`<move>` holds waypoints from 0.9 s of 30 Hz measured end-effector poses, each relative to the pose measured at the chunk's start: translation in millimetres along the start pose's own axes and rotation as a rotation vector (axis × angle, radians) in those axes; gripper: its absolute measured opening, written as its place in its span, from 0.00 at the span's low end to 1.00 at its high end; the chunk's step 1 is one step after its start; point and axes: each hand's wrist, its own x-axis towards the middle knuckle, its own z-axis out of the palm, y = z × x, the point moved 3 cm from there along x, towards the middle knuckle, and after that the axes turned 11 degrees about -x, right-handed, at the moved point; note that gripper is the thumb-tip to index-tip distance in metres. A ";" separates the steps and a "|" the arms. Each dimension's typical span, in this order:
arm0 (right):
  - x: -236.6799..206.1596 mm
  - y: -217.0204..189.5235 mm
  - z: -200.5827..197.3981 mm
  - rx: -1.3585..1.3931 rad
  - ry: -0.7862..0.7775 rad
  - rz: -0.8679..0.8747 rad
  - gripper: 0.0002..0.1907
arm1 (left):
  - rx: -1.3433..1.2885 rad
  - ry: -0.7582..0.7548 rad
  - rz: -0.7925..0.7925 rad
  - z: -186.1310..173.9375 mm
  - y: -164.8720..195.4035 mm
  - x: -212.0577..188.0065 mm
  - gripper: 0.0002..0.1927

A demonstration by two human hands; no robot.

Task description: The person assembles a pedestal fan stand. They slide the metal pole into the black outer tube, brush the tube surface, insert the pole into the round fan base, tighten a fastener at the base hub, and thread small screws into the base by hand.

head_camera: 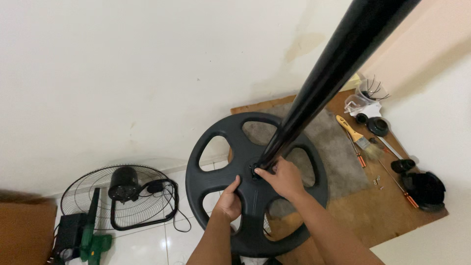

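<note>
Against a white wall, above the wooden board (343, 216), the stiff, probably heavy black round base (255, 184) is gripped by a spoke in the left hand (228, 202), while the right hand (282, 177) is closed around the black pole (324, 83) at its hub

The black pole (338, 68) runs off the top edge at one o'clock; a brown box (24, 230) at eight o'clock is blurred and cropped; both forearms leave the bottom edge.
</note>
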 end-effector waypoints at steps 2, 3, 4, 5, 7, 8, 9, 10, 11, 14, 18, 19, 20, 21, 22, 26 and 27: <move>0.7 2.4 0.4 0.019 0.005 -0.018 0.26 | 0.048 0.039 0.007 2.1 0.8 -3.3 0.42; 0.7 3.3 0.5 0.029 0.009 -0.029 0.26 | 0.071 0.056 0.002 2.6 1.1 -5.5 0.44; 0.6 4.2 1.6 0.025 -0.011 -0.022 0.25 | 0.095 0.077 -0.001 1.5 1.6 -9.0 0.45; 0.6 5.0 2.4 0.022 -0.031 -0.013 0.24 | 0.126 0.109 0.005 0.6 2.4 -13.7 0.45; 0.6 4.3 2.0 0.011 -0.026 -0.050 0.24 | 0.187 0.169 0.021 0.1 3.7 -23.2 0.46; 0.8 2.9 1.0 0.007 0.000 -0.093 0.24 | 0.280 0.230 0.053 -0.3 5.2 -28.0 0.45; 1.4 1.3 -0.6 0.001 0.030 -0.137 0.25 | 0.374 0.288 0.088 0.7 6.3 -31.7 0.44; 2.4 1.1 -0.9 -0.004 0.025 -0.127 0.25 | 0.468 0.346 0.122 2.1 7.4 -35.0 0.43; 3.3 1.4 -1.2 -0.010 0.017 -0.113 0.25 | 0.487 0.371 0.155 4.8 7.4 -37.2 0.43; 5.2 2.6 -1.6 -0.067 0.004 -0.092 0.27 | 0.520 0.396 0.232 13.6 5.6 -40.0 0.42; 5.5 6.3 1.1 -0.079 -0.022 -0.069 0.27 | 0.421 0.310 0.241 15.2 3.6 -40.2 0.41; 5.2 6.8 1.9 -0.076 -0.010 -0.075 0.27 | 0.374 0.290 0.231 11.7 3.4 -41.4 0.40; 5.4 6.8 2.5 -0.073 0.007 -0.084 0.27 | 0.302 0.268 0.210 8.1 3.8 -41.8 0.40; 5.9 6.9 2.7 -0.072 0.025 -0.095 0.28 | 0.228 0.245 0.191 4.9 4.9 -41.3 0.40; 6.1 7.3 3.6 -0.067 0.019 -0.092 0.27 | 0.152 0.225 0.170 0.4 5.2 -41.9 0.40; 7.4 7.4 5.3 -0.027 -0.028 -0.075 0.26 | 0.248 0.228 0.143 -15.1 18.4 -46.4 0.33; 7.1 7.5 5.2 -0.015 -0.046 -0.064 0.26 | 0.370 0.248 0.143 -18.7 22.2 -49.9 0.33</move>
